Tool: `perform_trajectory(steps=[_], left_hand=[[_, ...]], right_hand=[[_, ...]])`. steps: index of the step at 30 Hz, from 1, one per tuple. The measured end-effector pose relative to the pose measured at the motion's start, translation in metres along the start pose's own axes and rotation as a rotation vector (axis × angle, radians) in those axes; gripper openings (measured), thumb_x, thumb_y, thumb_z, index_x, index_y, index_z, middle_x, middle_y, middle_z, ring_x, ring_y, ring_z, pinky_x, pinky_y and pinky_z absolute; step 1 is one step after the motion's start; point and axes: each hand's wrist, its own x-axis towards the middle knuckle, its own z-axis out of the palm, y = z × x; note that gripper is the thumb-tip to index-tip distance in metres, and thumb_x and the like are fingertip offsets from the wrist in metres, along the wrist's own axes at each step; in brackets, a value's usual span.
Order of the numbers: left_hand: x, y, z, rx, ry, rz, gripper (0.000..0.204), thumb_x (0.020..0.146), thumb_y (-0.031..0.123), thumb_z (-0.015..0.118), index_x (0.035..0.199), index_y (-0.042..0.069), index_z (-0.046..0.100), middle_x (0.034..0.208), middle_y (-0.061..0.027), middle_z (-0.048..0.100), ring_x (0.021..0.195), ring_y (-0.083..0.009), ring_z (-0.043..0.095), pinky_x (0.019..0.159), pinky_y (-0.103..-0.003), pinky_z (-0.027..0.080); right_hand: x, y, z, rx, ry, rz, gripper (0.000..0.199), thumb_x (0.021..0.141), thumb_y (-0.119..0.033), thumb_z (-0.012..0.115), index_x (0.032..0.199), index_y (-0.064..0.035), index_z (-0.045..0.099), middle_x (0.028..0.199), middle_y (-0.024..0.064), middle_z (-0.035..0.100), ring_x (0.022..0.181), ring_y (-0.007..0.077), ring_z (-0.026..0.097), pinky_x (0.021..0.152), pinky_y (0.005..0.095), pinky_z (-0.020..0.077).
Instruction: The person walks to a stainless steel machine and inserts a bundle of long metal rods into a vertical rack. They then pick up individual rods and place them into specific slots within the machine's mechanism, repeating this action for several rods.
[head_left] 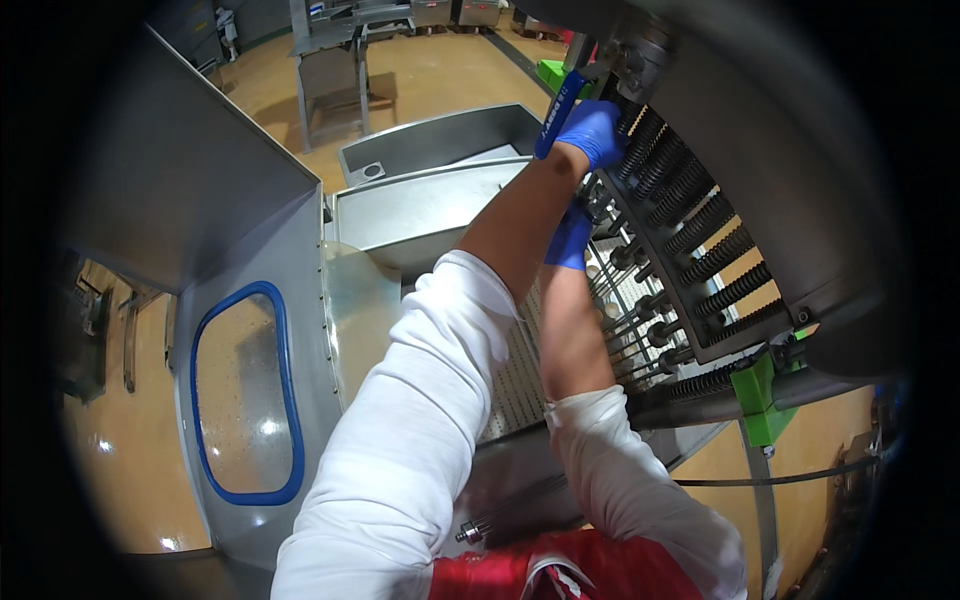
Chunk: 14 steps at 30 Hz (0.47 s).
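My left hand, in a blue glove, reaches up to the top end of a row of black coil springs on a steel machine. Its fingers curl closed against the machine, and what they grip is hidden. Beside that wrist stands a blue valve lever. Lower down, my right hand, also blue-gloved, is at the metal fittings below the springs. My left forearm and the fittings hide its fingers. Thin steel rods run from the springs' bar toward a perforated conveyor bed.
A steel guard panel with a blue-rimmed window stands at the left. Beyond the conveyor sits a steel tray. Green clamps and a black cable are at the right. A steel stand and a distant person appear at the back.
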Motion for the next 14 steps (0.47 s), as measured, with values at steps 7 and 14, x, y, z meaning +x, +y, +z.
perform_trajectory(steps=[7,14], left_hand=[[0.0,0.006,0.01,-0.027,0.019,0.014,0.034,0.075,0.025,0.078,0.101,0.003,0.073,0.1,-0.0251,0.07,0.099,-0.0432,0.067,0.089,-0.045,0.055],[0.009,-0.014,0.024,0.02,-0.007,0.029,0.044,0.074,0.026,0.079,0.112,0.006,0.073,0.107,-0.0254,0.071,0.107,-0.0399,0.068,0.095,-0.044,0.055]], right_hand=[[-0.01,-0.014,-0.001,-0.078,-0.023,-0.026,0.023,0.096,-0.014,0.05,0.115,-0.0175,0.062,0.101,0.0036,0.065,0.098,0.0224,0.063,0.088,0.0419,0.052],[-0.106,-0.033,0.007,-0.275,-0.098,0.095,0.055,0.108,-0.044,0.038,0.149,-0.0079,0.045,0.15,0.0148,0.05,0.136,0.0297,0.048,0.118,0.0383,0.0347]])
